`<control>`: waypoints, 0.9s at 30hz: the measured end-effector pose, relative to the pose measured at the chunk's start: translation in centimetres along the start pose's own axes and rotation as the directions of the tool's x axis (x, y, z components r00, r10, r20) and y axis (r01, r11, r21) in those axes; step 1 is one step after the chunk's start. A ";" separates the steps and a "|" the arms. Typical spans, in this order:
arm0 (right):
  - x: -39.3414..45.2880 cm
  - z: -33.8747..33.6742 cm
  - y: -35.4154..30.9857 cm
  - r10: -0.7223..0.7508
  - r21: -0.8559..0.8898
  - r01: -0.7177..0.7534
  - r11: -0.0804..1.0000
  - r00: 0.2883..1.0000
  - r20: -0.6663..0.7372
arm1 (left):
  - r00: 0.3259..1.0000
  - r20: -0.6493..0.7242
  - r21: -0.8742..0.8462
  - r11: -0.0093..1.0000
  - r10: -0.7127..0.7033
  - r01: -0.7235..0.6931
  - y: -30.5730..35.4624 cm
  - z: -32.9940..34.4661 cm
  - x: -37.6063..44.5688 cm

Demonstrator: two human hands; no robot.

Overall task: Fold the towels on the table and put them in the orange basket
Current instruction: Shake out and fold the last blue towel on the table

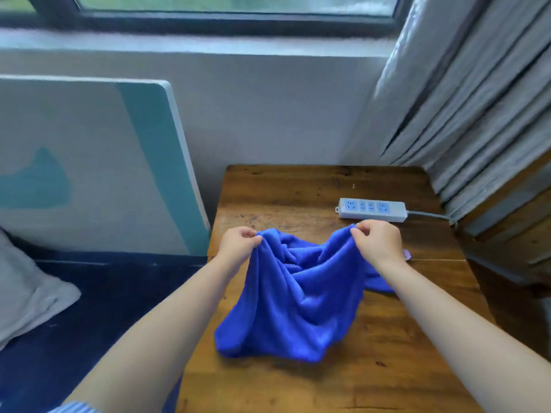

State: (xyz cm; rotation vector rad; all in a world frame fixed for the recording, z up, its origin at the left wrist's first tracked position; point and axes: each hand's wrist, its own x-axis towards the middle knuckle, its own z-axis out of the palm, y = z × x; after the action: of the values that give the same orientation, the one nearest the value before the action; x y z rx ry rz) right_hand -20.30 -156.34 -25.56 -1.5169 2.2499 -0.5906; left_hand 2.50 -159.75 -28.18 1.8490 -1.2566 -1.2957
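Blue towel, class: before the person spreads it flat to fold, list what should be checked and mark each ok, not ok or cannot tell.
1. Left hand pinches an edge of the blue towel: ok.
2. Right hand pinches the other raised edge: ok.
3. Towel flat and unwrinkled: not ok, bunched.
4. Bare wooden table beyond the towel: ok.
5. Power strip apart from the towel: ok, though close to the right hand.
6. Orange basket within reach: cannot tell, not in view.
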 end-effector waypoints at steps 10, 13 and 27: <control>7.1 -13.3 -9.8 -0.117 0.238 0.242 0.941 0.891 -0.440 | 0.905 -0.342 -0.432 0.812 0.254 -0.392 16.2 -7.1 0.6; 7.8 -16.1 -12.3 -0.200 0.237 0.365 0.900 0.830 -0.520 | 0.874 -0.401 -0.554 0.687 0.274 -0.469 19.2 -9.0 0.3; -1.4 -2.3 -0.3 0.034 0.153 -0.074 0.985 0.967 0.251 | 0.989 0.149 0.766 0.633 -0.004 -0.113 -0.6 -8.6 -1.7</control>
State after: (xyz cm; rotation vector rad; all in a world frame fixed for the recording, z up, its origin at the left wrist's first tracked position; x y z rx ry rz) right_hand -20.75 -154.85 -23.39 -1.3635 1.9972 -0.5217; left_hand 10.44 -158.55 -24.69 2.2610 -2.1833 -0.8945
